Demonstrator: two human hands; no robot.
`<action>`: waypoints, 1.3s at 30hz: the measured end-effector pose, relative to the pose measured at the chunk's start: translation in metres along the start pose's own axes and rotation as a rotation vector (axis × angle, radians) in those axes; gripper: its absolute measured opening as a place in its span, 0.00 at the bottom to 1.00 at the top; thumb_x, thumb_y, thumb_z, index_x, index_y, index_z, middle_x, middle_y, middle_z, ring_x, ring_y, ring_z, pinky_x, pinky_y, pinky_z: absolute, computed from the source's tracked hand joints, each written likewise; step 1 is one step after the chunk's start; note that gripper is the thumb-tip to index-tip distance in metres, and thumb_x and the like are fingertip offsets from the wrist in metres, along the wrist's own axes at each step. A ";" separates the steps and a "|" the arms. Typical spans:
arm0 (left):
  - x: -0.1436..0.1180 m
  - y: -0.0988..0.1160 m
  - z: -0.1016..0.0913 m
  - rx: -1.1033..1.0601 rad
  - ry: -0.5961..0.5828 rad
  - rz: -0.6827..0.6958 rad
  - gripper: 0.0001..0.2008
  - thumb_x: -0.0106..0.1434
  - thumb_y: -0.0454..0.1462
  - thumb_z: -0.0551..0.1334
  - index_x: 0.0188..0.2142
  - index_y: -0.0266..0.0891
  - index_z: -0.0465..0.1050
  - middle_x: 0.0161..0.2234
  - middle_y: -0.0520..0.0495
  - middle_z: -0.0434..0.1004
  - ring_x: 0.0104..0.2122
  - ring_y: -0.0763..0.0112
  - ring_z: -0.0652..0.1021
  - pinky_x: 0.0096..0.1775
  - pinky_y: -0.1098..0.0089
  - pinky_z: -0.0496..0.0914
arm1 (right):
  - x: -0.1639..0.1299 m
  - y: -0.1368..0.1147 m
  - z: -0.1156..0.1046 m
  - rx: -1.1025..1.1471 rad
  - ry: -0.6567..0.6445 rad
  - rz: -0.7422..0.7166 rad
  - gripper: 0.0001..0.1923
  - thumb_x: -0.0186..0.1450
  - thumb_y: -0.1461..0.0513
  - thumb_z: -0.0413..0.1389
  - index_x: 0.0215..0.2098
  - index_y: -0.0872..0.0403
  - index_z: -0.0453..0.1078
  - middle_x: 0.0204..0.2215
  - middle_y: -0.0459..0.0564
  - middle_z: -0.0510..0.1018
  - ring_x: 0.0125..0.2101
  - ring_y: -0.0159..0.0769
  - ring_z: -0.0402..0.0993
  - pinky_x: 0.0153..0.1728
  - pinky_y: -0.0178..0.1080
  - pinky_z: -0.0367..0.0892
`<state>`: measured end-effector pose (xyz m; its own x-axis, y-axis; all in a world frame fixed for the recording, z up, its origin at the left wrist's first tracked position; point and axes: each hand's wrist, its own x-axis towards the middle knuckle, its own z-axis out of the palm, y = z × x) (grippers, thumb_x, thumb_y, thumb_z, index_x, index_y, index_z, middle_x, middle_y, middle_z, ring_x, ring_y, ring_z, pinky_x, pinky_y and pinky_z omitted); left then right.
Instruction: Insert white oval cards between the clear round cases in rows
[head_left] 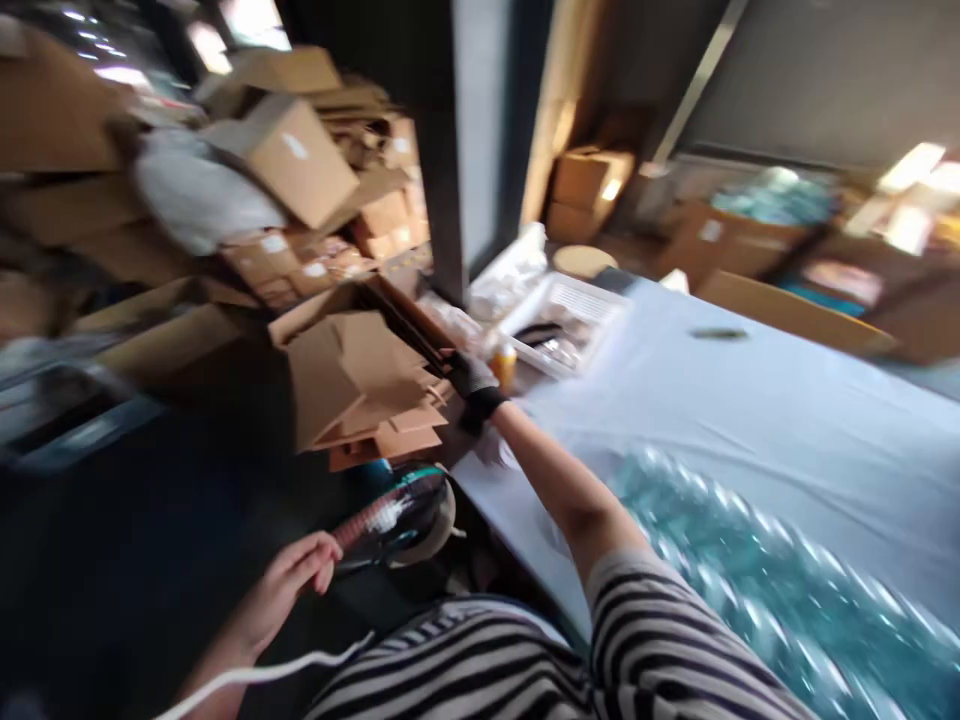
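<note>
My right hand, in a grey and black glove, reaches forward with its fingers closed at the near end of a brown cardboard piece. That piece runs along the side of an open box holding several flat cardboard pieces. My left hand is bare and low on the left, its fingers curled. They meet the end of a reddish ribbed strip beside a dark rounded object with a teal edge. Blur hides whether the hand grips the strip.
A pale covered table fills the right side, with bluish bubble wrap on it. A white basket and an orange bottle are beyond my right hand. Cardboard boxes pile up left of a pillar. A white cord crosses my left forearm.
</note>
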<state>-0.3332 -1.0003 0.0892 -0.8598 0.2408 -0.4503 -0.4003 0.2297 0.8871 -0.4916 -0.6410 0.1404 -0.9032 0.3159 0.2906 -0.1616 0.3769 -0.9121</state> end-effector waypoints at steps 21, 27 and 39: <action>0.090 -0.053 0.414 0.439 -0.477 0.538 0.31 0.59 0.39 0.65 0.61 0.34 0.60 0.67 0.30 0.50 0.70 0.55 0.50 0.68 0.60 0.45 | -0.576 0.070 -0.336 -0.562 0.954 0.889 0.20 0.62 0.53 0.51 0.47 0.53 0.75 0.44 0.53 0.82 0.46 0.43 0.76 0.50 0.47 0.68; 0.099 -0.081 0.448 0.253 -0.356 0.425 0.27 0.67 0.46 0.58 0.61 0.40 0.59 0.63 0.37 0.63 0.64 0.58 0.64 0.66 0.57 0.53 | -0.532 0.112 -0.445 -0.816 0.699 0.755 0.25 0.64 0.54 0.51 0.55 0.57 0.71 0.52 0.60 0.76 0.53 0.48 0.71 0.55 0.50 0.65; 0.093 -0.080 0.444 0.112 -0.359 0.246 0.24 0.71 0.47 0.49 0.62 0.42 0.62 0.65 0.44 0.64 0.65 0.64 0.64 0.66 0.58 0.54 | -0.289 0.109 -0.312 -0.863 -0.332 0.491 0.18 0.72 0.55 0.46 0.52 0.48 0.72 0.49 0.49 0.79 0.46 0.36 0.75 0.43 0.34 0.65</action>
<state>-0.2401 -0.5772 -0.0680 -0.7525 0.6088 -0.2510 -0.1434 0.2204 0.9648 -0.1238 -0.4193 0.0469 -0.8776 0.3965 -0.2694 0.4732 0.8066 -0.3542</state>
